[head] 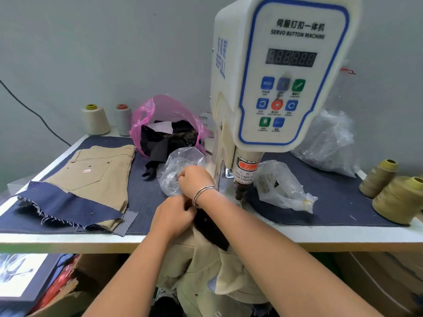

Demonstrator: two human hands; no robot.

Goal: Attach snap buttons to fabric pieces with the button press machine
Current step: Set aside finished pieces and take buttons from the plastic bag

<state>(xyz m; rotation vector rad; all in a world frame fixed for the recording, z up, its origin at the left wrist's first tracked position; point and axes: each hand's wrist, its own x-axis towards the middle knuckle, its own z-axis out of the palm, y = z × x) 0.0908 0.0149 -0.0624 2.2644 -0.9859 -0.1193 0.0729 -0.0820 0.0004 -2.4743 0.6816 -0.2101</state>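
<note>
Hands at the white servo button press machine [274, 72]

The right hand [196, 179] reaches with curled fingers into a clear plastic bag [176, 165] on the desk [343, 232]; whether it grasps anything, I cannot tell. The left hand [171, 216] pinches a dark fabric piece [212, 232] at the desk's front edge, near the press head.

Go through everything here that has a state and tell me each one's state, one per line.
White servo button machine: display unlit.
Pink plastic bag: open, dark fabric inside.
Clear plastic bag: tied shut.
Khaki trousers: folded flat.
Right hand: reaching into crumpled clear bag.
Left hand: gripping dark fabric strip.
</note>
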